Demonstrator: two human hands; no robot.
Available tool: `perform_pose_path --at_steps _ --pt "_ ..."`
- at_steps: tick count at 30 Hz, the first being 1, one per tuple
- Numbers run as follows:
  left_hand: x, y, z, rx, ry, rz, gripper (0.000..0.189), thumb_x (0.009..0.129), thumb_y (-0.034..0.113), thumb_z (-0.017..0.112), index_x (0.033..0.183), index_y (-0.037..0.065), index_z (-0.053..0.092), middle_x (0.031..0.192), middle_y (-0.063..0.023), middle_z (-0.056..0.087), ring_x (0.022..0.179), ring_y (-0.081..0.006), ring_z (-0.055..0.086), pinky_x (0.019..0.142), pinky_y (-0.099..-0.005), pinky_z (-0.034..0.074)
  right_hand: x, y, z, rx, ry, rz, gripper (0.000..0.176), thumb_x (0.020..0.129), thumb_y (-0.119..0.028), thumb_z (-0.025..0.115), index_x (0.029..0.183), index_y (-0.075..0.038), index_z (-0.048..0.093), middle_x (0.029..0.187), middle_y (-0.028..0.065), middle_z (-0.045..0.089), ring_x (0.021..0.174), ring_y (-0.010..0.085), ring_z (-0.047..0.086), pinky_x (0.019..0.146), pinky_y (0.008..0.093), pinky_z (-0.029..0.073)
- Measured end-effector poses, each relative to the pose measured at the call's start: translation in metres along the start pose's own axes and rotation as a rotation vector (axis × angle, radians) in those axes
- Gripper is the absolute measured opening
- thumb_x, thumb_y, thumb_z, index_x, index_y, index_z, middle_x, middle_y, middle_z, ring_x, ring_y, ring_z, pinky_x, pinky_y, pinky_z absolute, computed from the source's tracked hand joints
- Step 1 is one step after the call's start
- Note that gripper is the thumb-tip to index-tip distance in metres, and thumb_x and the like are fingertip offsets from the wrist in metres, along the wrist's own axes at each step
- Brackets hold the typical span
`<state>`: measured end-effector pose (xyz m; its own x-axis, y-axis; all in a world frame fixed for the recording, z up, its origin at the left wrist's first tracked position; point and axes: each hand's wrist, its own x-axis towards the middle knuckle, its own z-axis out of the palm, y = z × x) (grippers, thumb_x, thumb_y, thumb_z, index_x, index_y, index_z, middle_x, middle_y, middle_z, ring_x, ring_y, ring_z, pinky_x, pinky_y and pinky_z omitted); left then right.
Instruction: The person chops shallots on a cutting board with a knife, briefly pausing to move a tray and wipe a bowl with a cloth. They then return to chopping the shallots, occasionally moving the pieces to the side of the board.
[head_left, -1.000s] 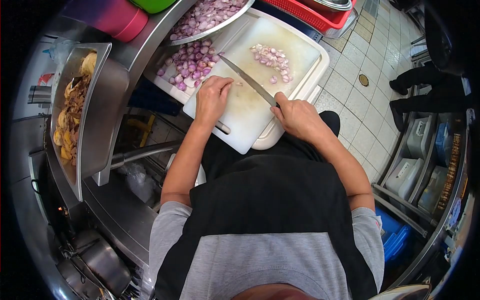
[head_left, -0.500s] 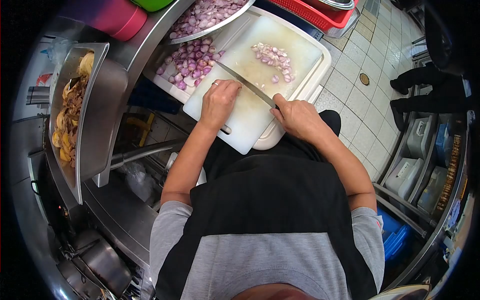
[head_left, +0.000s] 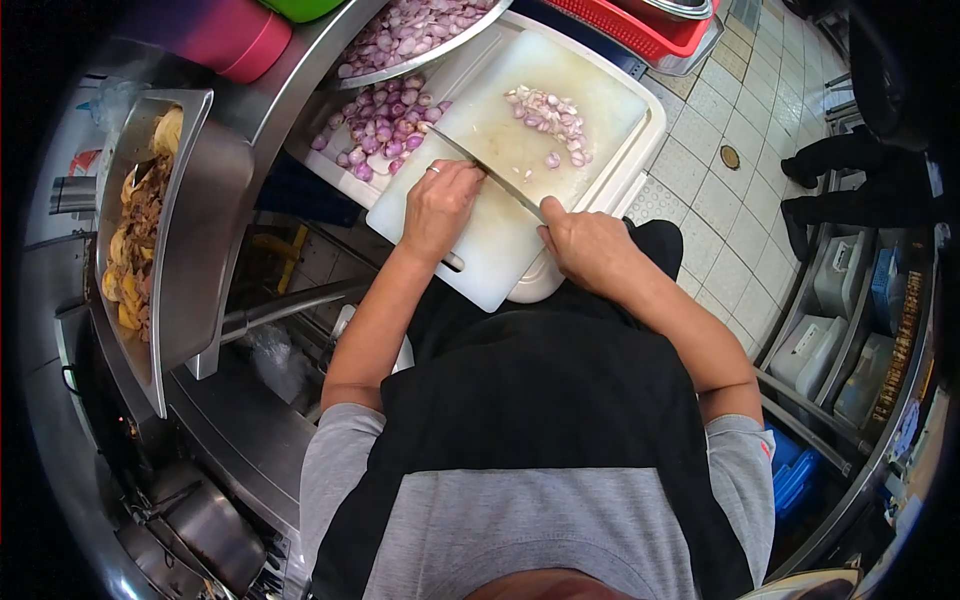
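Note:
My right hand (head_left: 590,243) is wrapped round the handle of a knife (head_left: 505,184). Its blade slants up and left across a white cutting board (head_left: 515,245). Beside the blade, my left hand (head_left: 441,205) rests on the board with its fingers bent together; what they press on is too small and hidden to name. Cut shallot pieces (head_left: 545,117) lie on the board's far part, beyond the knife. Whole peeled shallots (head_left: 385,120) are heaped in the pale tray (head_left: 650,125) left of the board.
A metal bowl (head_left: 440,66) of shallots stands at the tray's back left. At left is a deep steel pan (head_left: 205,220) holding food. A red basket (head_left: 640,38) is at the back right. Another person's dark-clad legs (head_left: 850,180) show at right.
My right hand and the knife have shifted slightly, and the blade now lies closer to my left fingertips. My left hand is almost where it was.

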<state>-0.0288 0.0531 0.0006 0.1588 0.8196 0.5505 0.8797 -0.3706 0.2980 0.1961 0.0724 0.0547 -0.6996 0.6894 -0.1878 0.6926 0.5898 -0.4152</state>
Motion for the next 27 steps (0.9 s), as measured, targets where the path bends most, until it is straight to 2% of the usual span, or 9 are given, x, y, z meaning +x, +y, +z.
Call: perform_pose_path --at_steps 6,8,10,12,13,18,22,25,27 --pt "0.002 0.009 -0.001 -0.072 0.026 -0.097 0.014 0.076 0.003 0.074 0.089 0.003 0.068 0.092 -0.0086 0.07 0.088 -0.0267 0.066 0.076 -0.0363 0.054 0.021 0.015 0.005 0.182 -0.039 0.061 0.031 0.097 -0.029 0.05 0.103 0.0 0.048 0.08 0.0257 0.066 0.081 0.0451 0.065 0.072 0.0521 0.051" --pt "0.006 0.021 -0.001 -0.16 0.005 -0.123 0.019 0.077 0.003 0.074 0.095 0.003 0.067 0.095 -0.0097 0.069 0.09 -0.0279 0.066 0.078 -0.0377 0.054 0.018 0.025 -0.001 0.388 -0.063 0.07 0.033 0.097 -0.031 0.051 0.105 0.0 0.05 0.083 0.03 0.064 0.086 0.0476 0.063 0.075 0.0521 0.048" --pt "0.009 0.018 0.012 -0.148 0.027 -0.097 0.023 0.078 0.005 0.073 0.099 0.004 0.065 0.097 -0.0106 0.068 0.09 -0.029 0.066 0.079 -0.038 0.054 0.01 0.024 -0.015 0.409 -0.108 0.104 0.033 0.097 -0.031 0.052 0.106 0.0 0.051 0.088 0.0326 0.063 0.091 0.0494 0.06 0.078 0.0526 0.046" --pt "0.017 0.014 0.022 -0.089 -0.075 -0.054 0.02 0.08 0.008 0.072 0.098 0.004 0.066 0.096 -0.0108 0.068 0.091 -0.0296 0.066 0.08 -0.0369 0.054 0.001 0.028 -0.025 0.425 -0.103 0.239 0.032 0.096 -0.029 0.054 0.105 0.001 0.05 0.089 0.0325 0.063 0.091 0.05 0.06 0.078 0.0536 0.044" --pt "0.023 0.01 0.025 -0.155 -0.093 -0.06 0.016 0.082 0.008 0.069 0.097 0.004 0.066 0.098 -0.0117 0.068 0.094 -0.0307 0.065 0.081 -0.0374 0.053 -0.004 0.032 -0.027 0.383 -0.005 0.197 0.03 0.096 -0.028 0.055 0.103 0.0 0.049 0.087 0.0321 0.063 0.09 0.0504 0.059 0.075 0.0541 0.044" --pt "0.049 -0.061 0.021 -0.156 0.002 -0.154 0.021 0.083 0.006 0.064 0.103 0.005 0.069 0.102 -0.0127 0.068 0.097 -0.0322 0.064 0.084 -0.0407 0.053 -0.032 0.04 -0.038 0.276 0.069 0.164 0.027 0.095 -0.027 0.056 0.1 -0.001 0.049 0.081 0.0306 0.062 0.084 0.05 0.06 0.071 0.0545 0.045" --pt "0.065 -0.102 0.01 -0.055 -0.222 -0.081 0.029 0.086 0.006 0.059 0.113 0.008 0.068 0.111 -0.0132 0.067 0.104 -0.0319 0.063 0.092 -0.0412 0.05 -0.036 0.038 -0.035 0.242 -0.158 -0.006 0.029 0.094 -0.029 0.058 0.098 -0.001 0.051 0.078 0.0289 0.061 0.081 0.048 0.061 0.07 0.0528 0.046" --pt "0.07 -0.104 0.0 -0.098 -0.359 -0.103 0.031 0.087 0.007 0.058 0.117 0.008 0.066 0.117 -0.013 0.066 0.111 -0.0319 0.06 0.097 -0.0406 0.047 -0.026 0.046 -0.02 0.229 -0.159 -0.053 0.029 0.094 -0.029 0.06 0.094 -0.001 0.051 0.076 0.0258 0.061 0.076 0.0454 0.06 0.067 0.0476 0.046" --pt "0.07 -0.102 -0.009 -0.126 -0.418 -0.156 0.032 0.087 0.008 0.059 0.118 0.008 0.065 0.122 -0.0132 0.064 0.115 -0.0318 0.058 0.1 -0.0399 0.046 -0.015 0.064 -0.009 0.374 -0.102 -0.081 0.029 0.095 -0.029 0.061 0.099 -0.001 0.055 0.067 0.0191 0.059 0.063 0.0347 0.061 0.061 0.0427 0.047"
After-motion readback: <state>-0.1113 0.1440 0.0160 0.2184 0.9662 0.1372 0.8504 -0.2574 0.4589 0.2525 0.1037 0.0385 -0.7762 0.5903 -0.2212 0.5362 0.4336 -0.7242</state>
